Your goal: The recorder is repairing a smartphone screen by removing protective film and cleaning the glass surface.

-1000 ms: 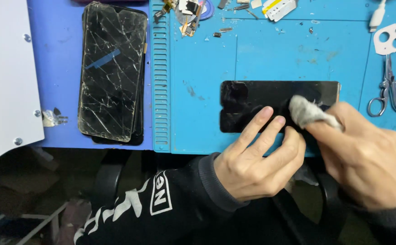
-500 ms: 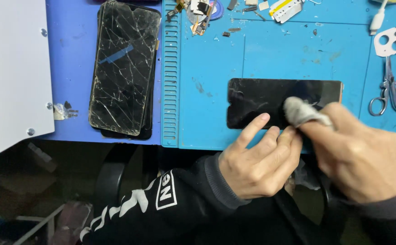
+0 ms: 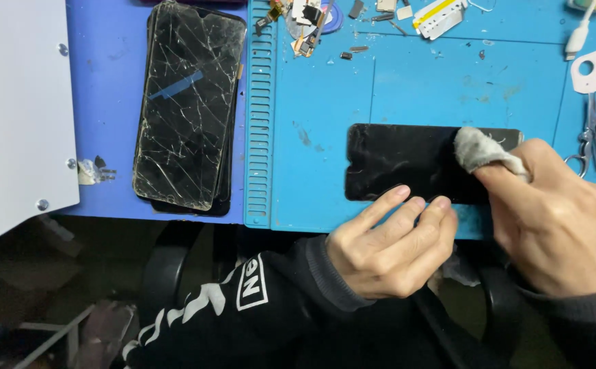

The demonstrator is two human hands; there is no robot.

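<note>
A black phone screen [image 3: 400, 162] lies flat on the blue work mat [image 3: 325, 102], smeared with streaks. My left hand [image 3: 387, 246] rests at the mat's front edge, fingertips pressing on the screen's near edge. My right hand [image 3: 558, 219] pinches a small grey-white cloth wad [image 3: 479, 148] against the right part of the screen.
A stack of cracked phone screens [image 3: 185, 102] lies on the darker blue mat at left. A white panel [image 3: 18, 109] stands at far left. Scissors [image 3: 593, 140], a white camera bezel [image 3: 595, 70] and small loose parts [image 3: 312, 17] sit along the back and right.
The cloth in my right hand has slid along the right part of the screen, going slightly left. The view has shifted, so everything sits further right and lower.
</note>
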